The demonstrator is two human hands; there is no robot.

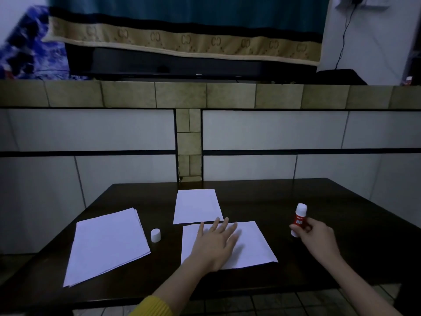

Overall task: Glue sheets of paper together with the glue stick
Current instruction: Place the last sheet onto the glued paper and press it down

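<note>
On the dark table (341,224) lie white sheets of paper. My left hand (216,242) rests flat, fingers spread, on the near middle sheet (252,245). Another sheet (197,205) lies just behind it. A small stack of sheets (107,245) sits to the left. My right hand (316,238) holds the red and white glue stick (299,216) upright above the table, right of the middle sheet, with its cap off. The white cap (155,235) stands between the stack and the middle sheet.
A tiled wall with dark bands (273,131) rises right behind the table. Above it are a ledge, a dark long device (182,65) and a hanging teal and tan cloth (182,39). Tiled floor (273,302) shows below the table's front edge.
</note>
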